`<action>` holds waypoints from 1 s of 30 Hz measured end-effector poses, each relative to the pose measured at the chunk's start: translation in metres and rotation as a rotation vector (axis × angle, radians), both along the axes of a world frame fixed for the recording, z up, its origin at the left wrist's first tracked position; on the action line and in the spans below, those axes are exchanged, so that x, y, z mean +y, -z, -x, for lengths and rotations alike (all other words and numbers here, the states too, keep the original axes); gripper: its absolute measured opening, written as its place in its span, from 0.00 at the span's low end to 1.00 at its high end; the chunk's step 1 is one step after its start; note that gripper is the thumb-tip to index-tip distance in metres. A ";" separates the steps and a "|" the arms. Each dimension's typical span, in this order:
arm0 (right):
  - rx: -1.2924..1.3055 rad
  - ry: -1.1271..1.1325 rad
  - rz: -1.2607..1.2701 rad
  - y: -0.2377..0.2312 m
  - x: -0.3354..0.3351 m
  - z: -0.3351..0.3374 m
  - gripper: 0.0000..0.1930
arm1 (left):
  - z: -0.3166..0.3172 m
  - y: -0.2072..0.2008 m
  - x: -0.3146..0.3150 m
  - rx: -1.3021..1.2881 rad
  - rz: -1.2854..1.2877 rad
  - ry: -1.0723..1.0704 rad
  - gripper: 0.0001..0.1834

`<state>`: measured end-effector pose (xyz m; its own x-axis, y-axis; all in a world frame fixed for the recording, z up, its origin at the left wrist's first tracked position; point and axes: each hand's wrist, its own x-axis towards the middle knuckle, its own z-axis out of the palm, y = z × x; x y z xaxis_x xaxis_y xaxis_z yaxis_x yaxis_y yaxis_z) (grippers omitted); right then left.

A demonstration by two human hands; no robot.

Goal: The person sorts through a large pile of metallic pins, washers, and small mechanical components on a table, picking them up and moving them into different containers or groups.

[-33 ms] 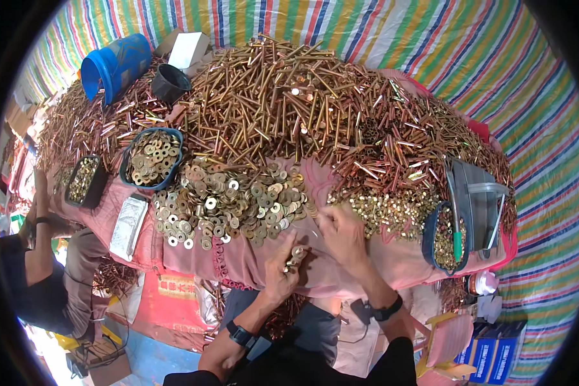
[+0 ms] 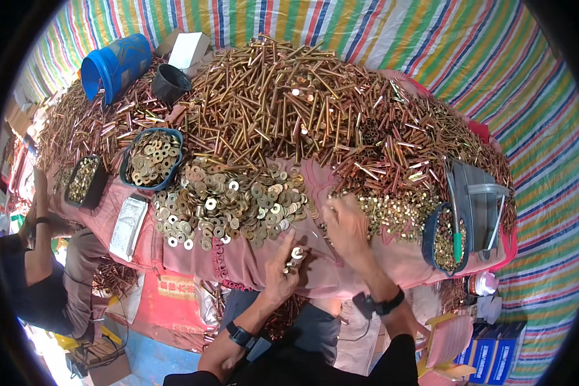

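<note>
My left hand (image 2: 280, 269) is closed around several small metal pieces (image 2: 296, 255); their round, shiny ends show between the fingers, and the rest is hidden in the palm. My right hand (image 2: 349, 226) hovers or rests at the left edge of a spread of small brass-coloured nuts (image 2: 399, 212). Its fingers are bent together, slightly blurred, and whatever is in them is hidden. Left of both hands lies a heap of flat round washers (image 2: 238, 199). Behind them rises a large pile of long copper-coloured bolts (image 2: 283, 103). All lie on a pink cloth (image 2: 244, 257).
A blue tub of washers (image 2: 179, 138) and a dark tray of nuts (image 2: 96, 193) stand at left. On the right are a blue tub of nuts (image 2: 432, 248) and a grey plastic bin (image 2: 479, 238). A blue bucket (image 2: 125, 61) lies behind. Another person's arm (image 2: 40, 244) shows far left.
My right hand has moved slightly up and to the right, over the edge of the nuts. My left hand has turned a little, staying in about the same place.
</note>
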<state>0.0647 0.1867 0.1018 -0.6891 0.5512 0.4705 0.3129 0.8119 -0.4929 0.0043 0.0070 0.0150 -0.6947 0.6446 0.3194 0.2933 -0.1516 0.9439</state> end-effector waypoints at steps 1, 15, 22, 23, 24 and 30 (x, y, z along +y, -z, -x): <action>-0.055 0.014 -0.046 0.002 0.017 0.008 0.06 | 0.000 -0.001 -0.001 0.004 -0.016 0.010 0.39; -0.657 0.017 -0.554 0.016 0.108 0.075 0.13 | 0.001 0.003 -0.001 -0.005 -0.102 0.065 0.34; 0.212 -0.074 0.551 -0.005 0.052 0.000 0.08 | -0.002 0.010 0.004 -0.025 -0.086 0.019 0.27; 0.302 -0.101 0.724 -0.009 0.041 -0.010 0.09 | -0.003 0.010 0.004 -0.048 -0.094 0.025 0.26; 0.298 -0.112 0.741 -0.013 0.030 -0.020 0.10 | -0.003 0.010 0.004 -0.011 -0.084 0.002 0.26; 0.366 -0.266 0.914 -0.028 -0.023 -0.034 0.13 | -0.001 0.004 0.004 0.081 -0.066 -0.038 0.23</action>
